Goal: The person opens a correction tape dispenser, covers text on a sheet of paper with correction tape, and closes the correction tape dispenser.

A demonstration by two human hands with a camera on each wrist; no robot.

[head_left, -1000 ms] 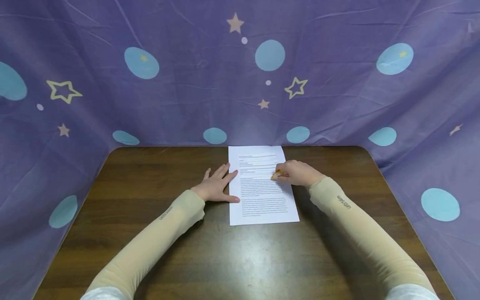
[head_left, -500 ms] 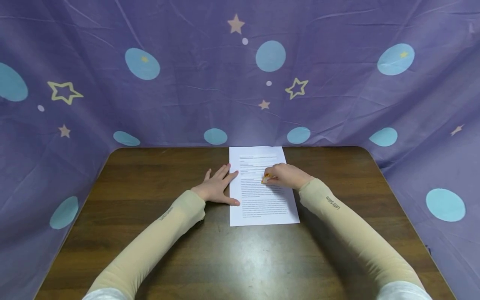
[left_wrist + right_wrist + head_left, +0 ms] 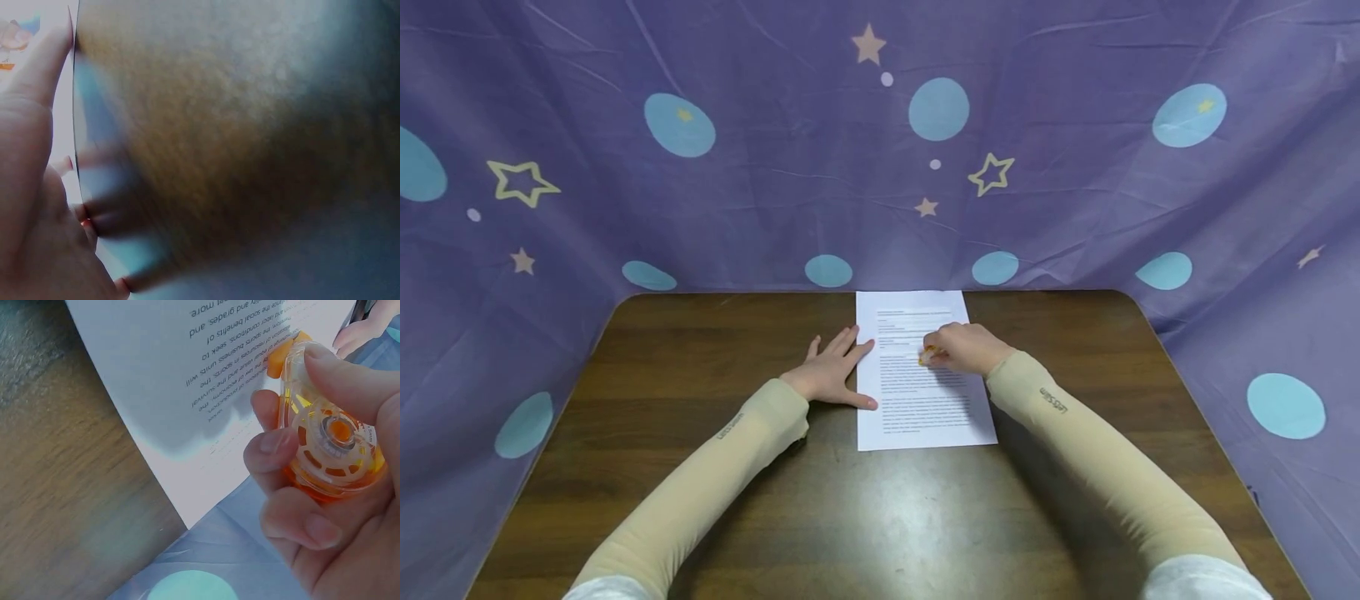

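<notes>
A sheet of printed paper (image 3: 925,421) lies flat on the brown wooden table (image 3: 715,333), its far edge by the curtain. My left hand (image 3: 831,375) rests spread at the sheet's left edge, fingertips and thumb on the paper. In my right hand (image 3: 967,348) I grip a correction tape dispenser (image 3: 928,357) over the upper middle of the text. The right wrist view shows the correction tape (image 3: 331,437) clearly: a clear and orange case with a reel inside, its orange tip towards the print. Whether the tip touches the paper cannot be told.
A purple curtain (image 3: 752,200) with blue dots and stars surrounds the table at the back and both sides. Light glares off the table's near middle. Beige sleeves (image 3: 722,458) cover both forearms.
My right hand has moved left across the sheet with the correction tape, mostly in the first half second. The left hand and the paper stay in place.
</notes>
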